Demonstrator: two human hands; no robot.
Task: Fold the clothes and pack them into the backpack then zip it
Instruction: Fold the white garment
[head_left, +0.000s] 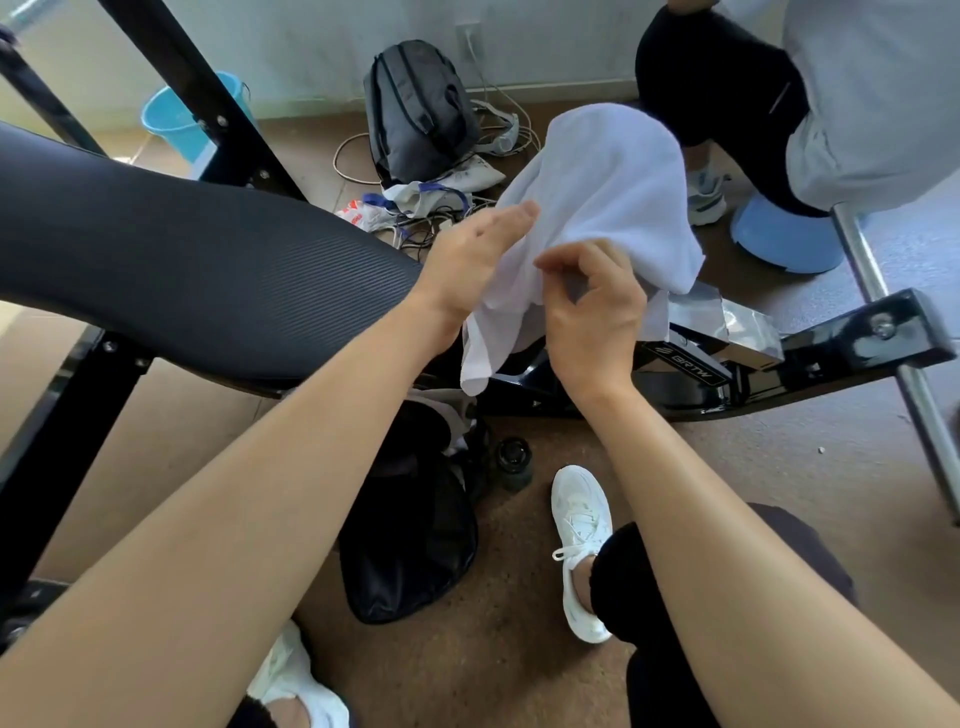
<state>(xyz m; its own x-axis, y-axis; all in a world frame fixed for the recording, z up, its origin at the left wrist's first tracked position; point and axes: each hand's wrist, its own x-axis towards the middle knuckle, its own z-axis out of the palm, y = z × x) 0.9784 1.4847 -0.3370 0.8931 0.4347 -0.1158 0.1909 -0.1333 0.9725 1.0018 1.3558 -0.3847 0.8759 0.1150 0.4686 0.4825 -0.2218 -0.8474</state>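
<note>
1. White, soft fabric is noted: the white garment (608, 182) is held up just past the end of the padded bench (208, 249), with its lower corner hanging loose. Whether its upper bulge rests on anything cannot be told.
2. At the left hand (475, 254), the fingers (511, 215) are seen straight and laid flat against the cloth's left edge. No grip is shown.
3. At the right hand (592, 317), the fingers (558, 262) are curled, and a fold near the garment's middle appears to be pinched between thumb and forefinger.
4. On the floor (519, 649) below the hands, the black backpack (410, 535) is found, its mouth apparently unzipped.
5. Handling, as judged: the garment is light, limp and not fragile, and no shape will be kept unsupported. Hold is best taken at two corners or along a hem, so that it can be stretched flat on the bench before folding.
6. Folding is judged not yet done.
</note>
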